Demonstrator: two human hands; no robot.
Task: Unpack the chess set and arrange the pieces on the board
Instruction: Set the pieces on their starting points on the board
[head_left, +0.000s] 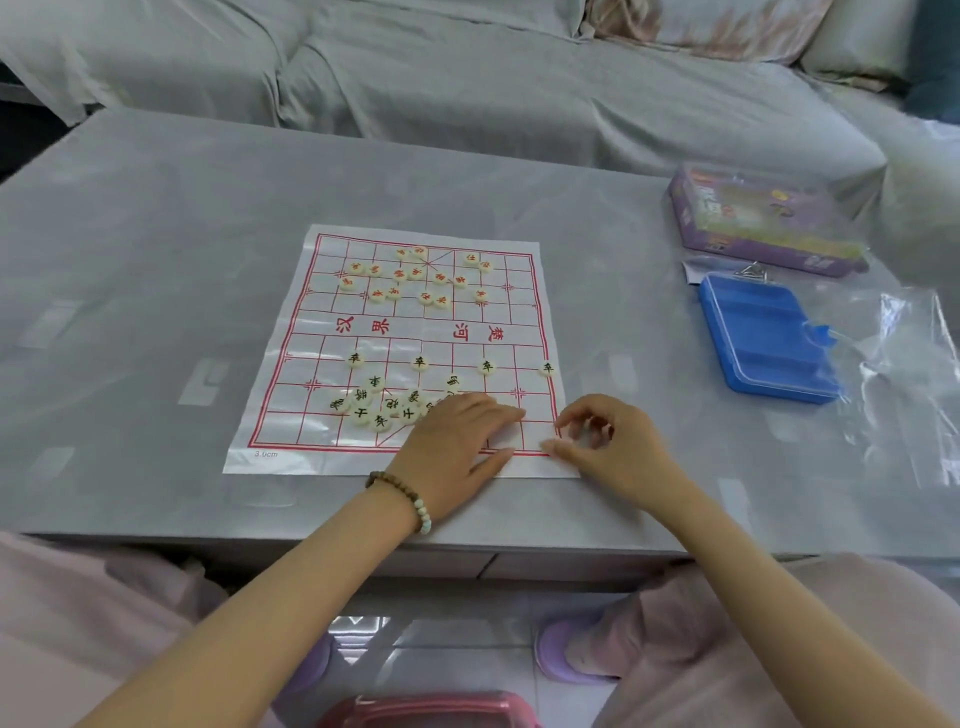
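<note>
A white paper chess board (322, 332) with red lines lies flat on the grey table (130, 234). Several cream pieces with red letters (415, 273) are scattered over its far half. Four black-lettered pieces stand in a row (419, 362) on the near half, and more sit in a loose heap (374, 405) at the near left. My left hand (457, 441), with a bead bracelet on its wrist, rests flat on the board's near right part, beside the heap. My right hand (597, 441) hovers at the board's near right corner, fingers loosely curled, thumb out, with nothing visible in it.
An open blue plastic case (763, 338) lies to the right of the board, with a purple box (763, 223) behind it and clear plastic wrap (904, 364) beside it. A grey covered sofa (467, 78) runs behind the table. A pink container (426, 712) sits below, between my knees.
</note>
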